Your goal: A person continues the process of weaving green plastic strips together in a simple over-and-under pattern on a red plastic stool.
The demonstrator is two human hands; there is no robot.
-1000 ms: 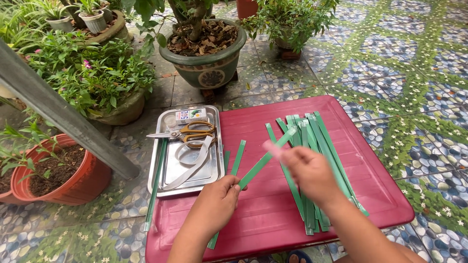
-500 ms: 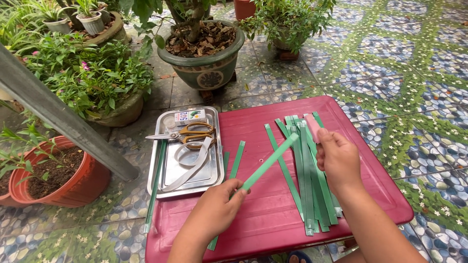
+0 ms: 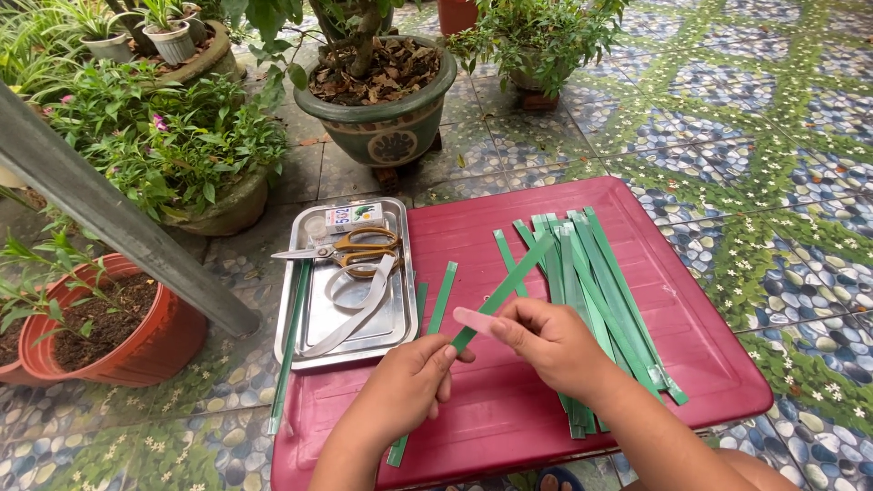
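Note:
My left hand grips the lower part of a long green strip that slants up to the right over a red table. My right hand is closed on the same strip a little higher, with a small pale pink piece sticking out from its fingers. A pile of several more green strips lies on the table behind and to the right of my right hand. Another single green strip lies flat between the hands and a metal tray.
A metal tray at the table's left holds orange-handled scissors, a grey band and a small box. Green strips lean along its left edge. Potted plants stand behind; a red pot and a slanted grey post are at left. The floor is patterned tile.
My right hand has come back from the strip pile toward the middle and closed on the strip next to my left hand. The strip stays slanted.

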